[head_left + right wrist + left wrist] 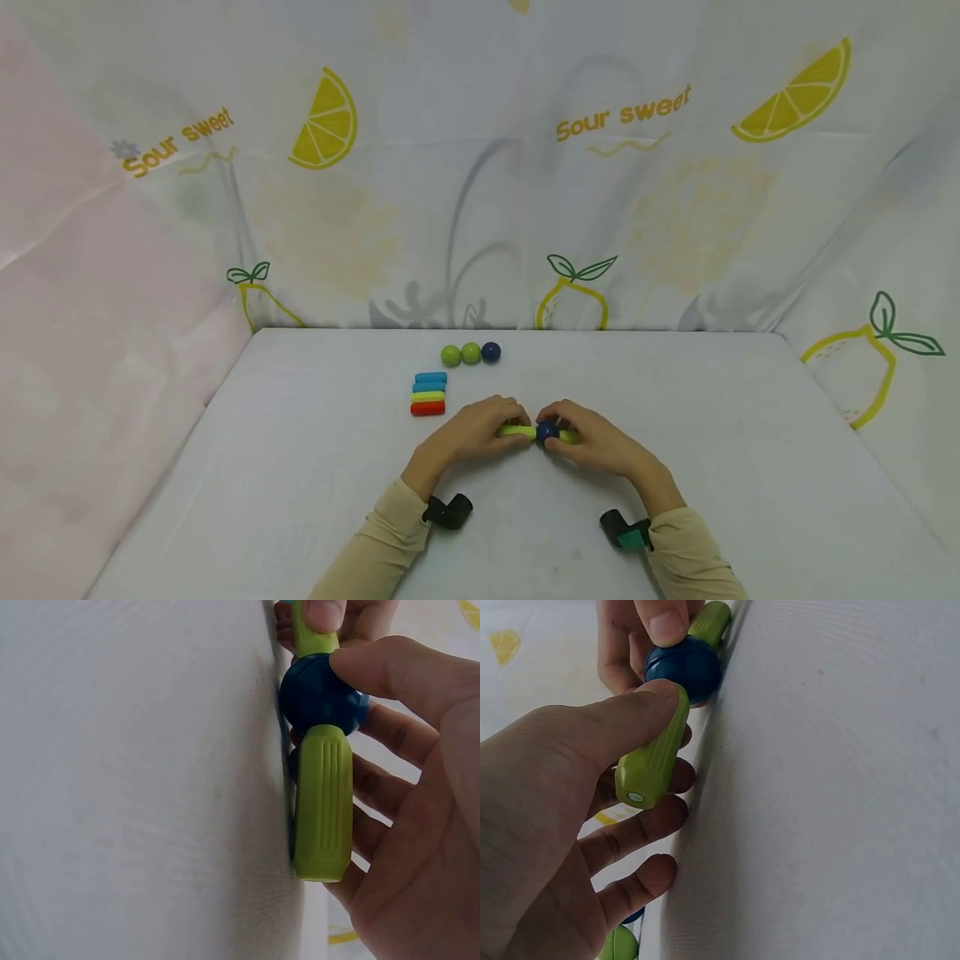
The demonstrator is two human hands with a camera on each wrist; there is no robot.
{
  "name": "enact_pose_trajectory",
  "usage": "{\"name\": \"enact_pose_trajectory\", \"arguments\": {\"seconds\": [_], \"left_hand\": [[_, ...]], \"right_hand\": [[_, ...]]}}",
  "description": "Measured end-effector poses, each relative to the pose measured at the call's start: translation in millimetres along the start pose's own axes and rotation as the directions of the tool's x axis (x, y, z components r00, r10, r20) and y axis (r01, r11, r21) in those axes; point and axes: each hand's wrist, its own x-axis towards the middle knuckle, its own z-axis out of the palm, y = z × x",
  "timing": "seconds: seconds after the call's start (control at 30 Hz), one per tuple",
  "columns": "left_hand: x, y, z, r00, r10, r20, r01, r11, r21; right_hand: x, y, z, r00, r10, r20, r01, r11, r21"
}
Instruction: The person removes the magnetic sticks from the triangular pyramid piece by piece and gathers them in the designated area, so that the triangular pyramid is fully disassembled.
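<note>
My left hand (480,427) pinches a yellow-green magnetic rod (651,769) between thumb and fingers; a small metal disc shows in its near end. My right hand (600,440) grips a dark blue ball (319,694) with thumb and fingers. From the ball's other side a second yellow-green rod (324,810) extends along the right palm, its outer end not gripped. Ball and rods form a nearly straight line low over the white table. In the right wrist view, the left-hand rod appears to touch the ball.
Behind the left hand lies a stack-like row of short rods: blue ones (430,382), a yellow one (427,397) and a red one (427,408). Farther back, two green balls (461,353) and a dark blue ball (491,352) sit side by side on the white table (262,467).
</note>
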Motion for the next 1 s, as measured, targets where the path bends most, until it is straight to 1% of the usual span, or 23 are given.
{"name": "enact_pose_trajectory", "arguments": {"seconds": [0.27,0.43,0.57,0.67,0.8,1.0], "left_hand": [[-0.9,0.2,-3.0,1.000,0.021,0.015,-0.021,1.000,-0.004],[-1.2,-1.8,-3.4,0.999,0.034,0.041,-0.033,0.999,-0.017],[-2.7,-4.5,-4.7,0.996,0.053,0.068,-0.050,0.998,-0.044],[-5.0,-5.5,-7.7,0.996,0.030,0.080,-0.025,0.997,-0.067],[-6.8,-5.9,-10.9,0.996,-0.021,0.086,0.028,0.996,-0.082],[-8.8,-9.2,-13.5,0.996,-0.034,0.085,0.040,0.997,-0.070]], "right_hand": [[0.1,-1,0,1.000,-0.002,0.010,0.002,1.000,0.013],[-0.3,-1,0,1.000,-0.014,0.018,0.013,1.000,0.021],[-1.0,-2,-1,1.000,0.006,0.010,-0.006,1.000,-0.011],[-1.5,-3,-1,1.000,0.029,0.002,-0.029,0.999,-0.032],[-1.8,-3,-2,0.999,0.047,0.006,-0.047,0.999,-0.018],[-1.9,-3,-1,0.998,0.059,0.003,-0.059,0.998,-0.007]]}}
